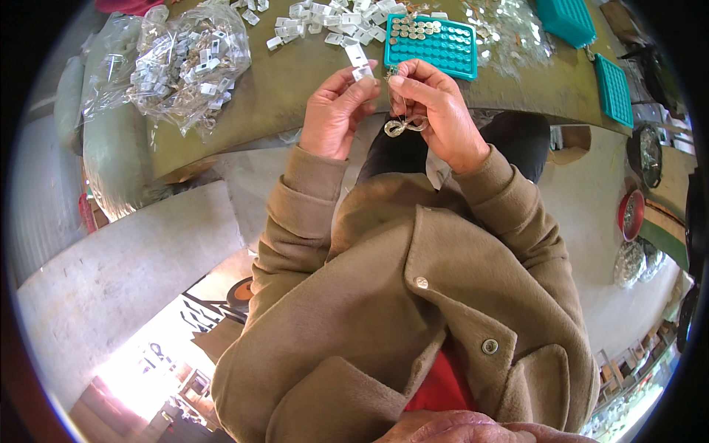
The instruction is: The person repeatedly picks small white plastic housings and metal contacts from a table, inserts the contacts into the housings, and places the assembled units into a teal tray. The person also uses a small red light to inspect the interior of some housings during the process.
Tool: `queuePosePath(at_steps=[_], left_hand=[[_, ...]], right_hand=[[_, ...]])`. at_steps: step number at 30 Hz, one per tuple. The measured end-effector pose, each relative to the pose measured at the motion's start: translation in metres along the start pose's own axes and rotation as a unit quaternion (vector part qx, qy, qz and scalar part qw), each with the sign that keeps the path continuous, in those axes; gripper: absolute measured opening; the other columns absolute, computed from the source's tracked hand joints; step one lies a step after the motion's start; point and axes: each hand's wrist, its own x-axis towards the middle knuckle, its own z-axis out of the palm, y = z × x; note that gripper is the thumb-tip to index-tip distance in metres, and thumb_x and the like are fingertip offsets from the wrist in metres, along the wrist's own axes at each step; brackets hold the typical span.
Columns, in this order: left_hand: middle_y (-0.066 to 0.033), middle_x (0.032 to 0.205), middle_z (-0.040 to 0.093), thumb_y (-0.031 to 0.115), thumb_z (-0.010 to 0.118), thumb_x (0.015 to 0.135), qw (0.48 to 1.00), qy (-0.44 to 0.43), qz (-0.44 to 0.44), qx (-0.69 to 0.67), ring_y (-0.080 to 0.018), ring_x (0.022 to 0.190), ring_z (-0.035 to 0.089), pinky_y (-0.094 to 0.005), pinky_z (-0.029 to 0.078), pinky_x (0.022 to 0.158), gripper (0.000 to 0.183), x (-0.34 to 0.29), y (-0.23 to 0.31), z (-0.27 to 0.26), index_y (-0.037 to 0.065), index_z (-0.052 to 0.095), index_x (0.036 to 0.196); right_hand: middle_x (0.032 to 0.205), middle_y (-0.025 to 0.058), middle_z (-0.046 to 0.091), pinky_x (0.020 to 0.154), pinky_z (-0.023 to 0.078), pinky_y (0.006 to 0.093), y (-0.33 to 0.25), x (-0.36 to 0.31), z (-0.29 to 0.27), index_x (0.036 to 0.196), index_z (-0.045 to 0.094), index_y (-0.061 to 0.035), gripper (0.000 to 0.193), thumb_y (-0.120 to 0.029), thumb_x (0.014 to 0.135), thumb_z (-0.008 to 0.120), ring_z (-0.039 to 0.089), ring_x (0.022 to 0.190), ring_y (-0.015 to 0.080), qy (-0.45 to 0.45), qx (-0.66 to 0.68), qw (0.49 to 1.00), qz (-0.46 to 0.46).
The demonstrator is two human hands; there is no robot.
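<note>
Between thumb and fingers, my left hand (336,114) grips a small white plastic case (357,55), its upper part sticking up past the fingertips. My right hand (441,111) is closed in a pinch on a thin shiny looped strand, whose rounded loop (396,129) hangs below the fingers between both hands. Its exact kind is too small to tell. The two hands are held close together, apart from each other, over the near edge of the table. Just beyond my right hand lies a teal tray (461,65) with rows of round pockets, some holding small round shiny pieces.
Similar white cases (342,22) lie heaped at the far middle of the olive table (277,92). A clear plastic bag (188,70) full of small pieces sits at left. Flat shiny bits (509,33) spread right of the tray. More teal trays (613,90) are farther right.
</note>
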Motion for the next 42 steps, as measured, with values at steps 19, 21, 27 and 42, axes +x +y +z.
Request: queuePosePath(at_steps=[19,21,27,42], left_hand=[[-0.007,0.111,0.068,0.007,0.063,0.094,0.997,-0.045,0.051,0.039,-0.0141,0.094,0.067,-0.0247,0.057,0.08,0.035,-0.017,-0.013,0.005,0.002,0.059,0.127],[-0.0075,0.111,0.068,0.006,0.063,0.093,0.997,-0.043,0.061,0.029,-0.0148,0.093,0.067,-0.0255,0.057,0.08,0.034,-0.017,-0.015,0.007,0.001,0.059,0.126],[-0.0089,0.109,0.068,0.004,0.063,0.093,0.997,-0.034,0.064,0.018,-0.0156,0.093,0.068,-0.0278,0.058,0.083,0.033,-0.018,-0.015,0.01,0.0,0.059,0.126],[-0.0087,0.108,0.069,0.003,0.062,0.094,0.964,-0.016,0.21,0.165,-0.0112,0.09,0.064,-0.0262,0.057,0.081,0.028,-0.019,-0.024,0.018,-0.002,0.064,0.121]], right_hand=[[0.079,0.0008,0.063,0.064,0.044,0.0218,0.004,-0.025,0.002,0.093,0.064,-0.0025,0.011,-0.013,0.091,0.066,0.055,0.069,0.0073,0.043,-0.05,0.997,-0.034],[0.079,0.0008,0.063,0.065,0.044,0.0219,0.004,-0.026,0.002,0.093,0.064,-0.0025,0.011,-0.013,0.091,0.066,0.055,0.07,0.0075,0.043,-0.044,0.997,-0.036],[0.08,0.0001,0.062,0.064,0.044,0.0214,0.005,-0.027,0.002,0.095,0.062,-0.0037,0.009,-0.012,0.092,0.063,0.055,0.07,0.0073,0.024,-0.034,0.998,-0.047],[0.082,0.0015,0.065,0.058,0.045,0.0201,0.01,-0.022,-0.001,0.092,0.064,0.0008,0.007,-0.005,0.09,0.066,0.057,0.068,0.006,0.046,-0.118,0.989,-0.081]])
